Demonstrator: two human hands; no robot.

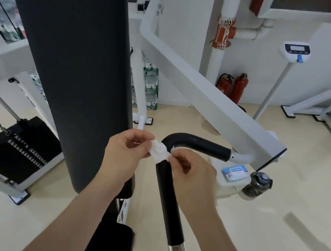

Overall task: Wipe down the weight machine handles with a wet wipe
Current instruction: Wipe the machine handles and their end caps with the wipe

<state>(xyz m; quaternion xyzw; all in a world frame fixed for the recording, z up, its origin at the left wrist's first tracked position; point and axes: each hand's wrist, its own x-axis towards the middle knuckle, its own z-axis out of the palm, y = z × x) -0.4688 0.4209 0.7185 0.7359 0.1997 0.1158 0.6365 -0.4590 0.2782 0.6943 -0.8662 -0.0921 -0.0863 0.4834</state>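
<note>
Wipe [159, 153] drapes the handle [167, 201], pinched by left hand [125, 151] and right hand [191, 173]. Beige floor [249, 247] lies below it (extinguishers [231, 86] beyond).

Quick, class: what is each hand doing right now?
Left hand: pinching the wipe on the handle.
Right hand: pinching its other end.

A gym: a tall black padded backrest [66, 62] and a black stack of weight plates [14, 155] stand left of the left hand [128, 152], and a white steel machine arm [207, 101] runs beyond the right hand [191, 173].
</note>
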